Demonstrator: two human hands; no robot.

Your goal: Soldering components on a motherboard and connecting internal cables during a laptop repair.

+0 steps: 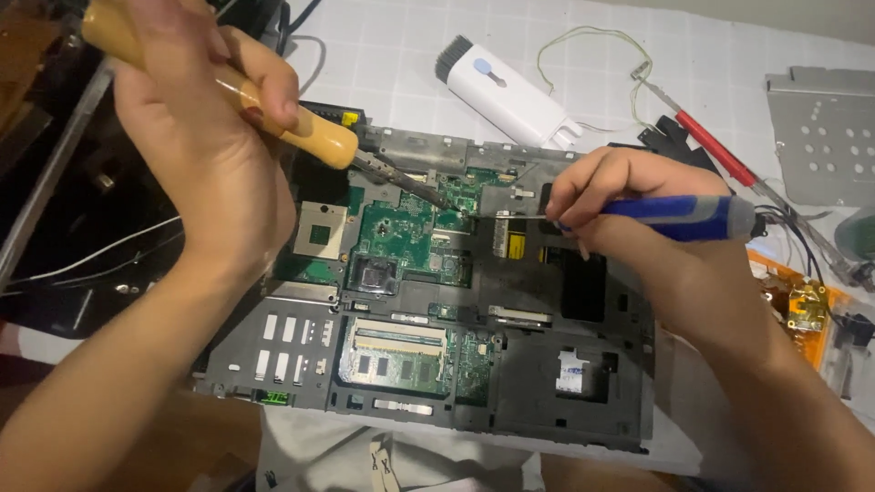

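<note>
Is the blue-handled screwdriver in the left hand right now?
No: the right hand grips the blue-handled screwdriver, while the left hand holds the wooden-handled soldering iron over the green circuit board.

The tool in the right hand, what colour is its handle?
Blue and grey handle, seen in the head view.

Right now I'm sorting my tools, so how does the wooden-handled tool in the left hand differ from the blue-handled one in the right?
The wooden-handled soldering iron has a thick, pale orange-brown grip; the blue-handled screwdriver has a slimmer blue and grey one. The iron slants down from the upper left, gripped in the left hand; the screwdriver lies nearly level, pinched by the right hand. Both tips meet over the green circuit board of the opened laptop.
</note>
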